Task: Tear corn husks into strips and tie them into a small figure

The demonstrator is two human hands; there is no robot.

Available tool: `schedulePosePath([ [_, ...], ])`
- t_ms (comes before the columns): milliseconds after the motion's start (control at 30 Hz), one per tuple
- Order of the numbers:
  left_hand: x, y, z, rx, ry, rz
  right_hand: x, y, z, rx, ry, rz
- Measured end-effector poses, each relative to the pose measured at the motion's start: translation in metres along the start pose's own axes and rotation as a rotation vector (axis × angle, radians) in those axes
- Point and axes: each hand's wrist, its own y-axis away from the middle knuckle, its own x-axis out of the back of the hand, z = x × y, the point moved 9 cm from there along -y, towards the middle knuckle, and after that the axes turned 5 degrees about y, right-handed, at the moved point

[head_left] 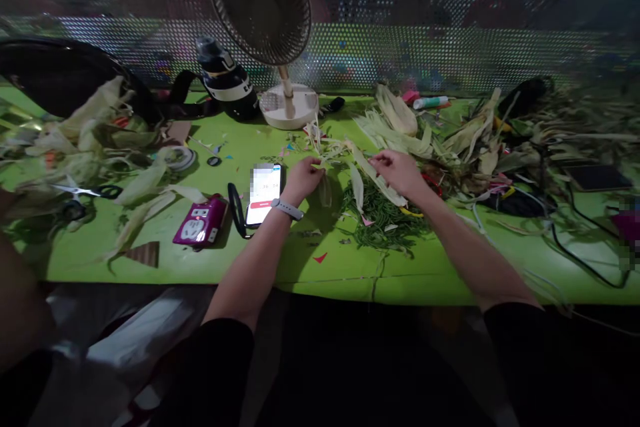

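Pinches a husk strip in the right hand over green strands, with unclear grip in the left hand.

Dim all round, and there's the phone glowing brightest, blocky pixels over part of its screen! Shadow pools on the desk beside the left hand, darkness fills the foreground, and the right edge smears, stretched and soft.
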Motion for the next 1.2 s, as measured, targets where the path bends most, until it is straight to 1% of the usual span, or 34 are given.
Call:
schedulePosePath([
  [67, 0.003, 0.002, 0.009, -0.064, -0.215, 0.019, 0.022, -0.003, 0.001, 0.022, 0.236, 0.08],
  [133, 0.004, 0.004, 0.015, -0.088, -0.371, 0.003, 0.033, -0.005, 0.006, 0.01, 0.41, 0.07],
  [200, 0.005, 0.005, 0.017, -0.093, -0.46, -0.011, 0.035, -0.007, 0.013, -0.018, 0.511, 0.003],
  [267, 0.007, 0.004, 0.017, -0.099, -0.522, -0.017, 0.029, -0.008, 0.021, -0.038, 0.573, -0.093],
  [333, 0.008, 0.003, 0.02, -0.148, -0.548, -0.003, 0.022, -0.009, 0.026, -0.045, 0.612, -0.176],
  [400, 0.009, 0.005, 0.028, -0.255, -0.544, 0.053, 0.017, -0.009, 0.028, -0.042, 0.607, -0.219],
  [467, 0.009, 0.011, 0.041, -0.385, -0.52, 0.125, 0.016, -0.01, 0.026, -0.021, 0.571, -0.226],
  [500, 0.007, 0.015, 0.045, -0.435, -0.503, 0.146, 0.017, -0.009, 0.025, -0.012, 0.559, -0.219],
  [567, 0.002, 0.022, 0.051, -0.487, -0.466, 0.144, 0.018, -0.009, 0.024, -0.017, 0.561, -0.215],
  [667, -0.009, 0.029, 0.055, -0.502, -0.428, 0.096, 0.014, -0.007, 0.027, -0.046, 0.552, -0.263],
  [733, -0.015, 0.032, 0.056, -0.513, -0.407, 0.068, 0.013, -0.007, 0.026, -0.039, 0.486, -0.284],
  [767, -0.017, 0.033, 0.056, -0.518, -0.396, 0.057, 0.015, -0.007, 0.024, -0.031, 0.45, -0.27],
  [833, -0.02, 0.035, 0.056, -0.521, -0.376, 0.042, 0.022, -0.008, 0.022, -0.023, 0.405, -0.199],
  [900, -0.022, 0.035, 0.055, -0.516, -0.355, 0.036, 0.028, -0.008, 0.022, -0.036, 0.427, -0.129],
  [967, -0.023, 0.034, 0.053, -0.503, -0.331, 0.023, 0.025, -0.008, 0.025, -0.057, 0.498, -0.133],
  [1067, -0.026, 0.034, 0.051, -0.488, -0.293, -0.008, 0.011, -0.008, 0.029, -0.066, 0.55, -0.211],
  [1133, -0.026, 0.034, 0.052, -0.49, -0.261, -0.017, 0.008, -0.009, 0.032, -0.088, 0.49, -0.22],
  [1200, -0.026, 0.035, 0.053, -0.488, -0.212, -0.017, 0.014, -0.011, 0.034, -0.11, 0.365, -0.178],
])
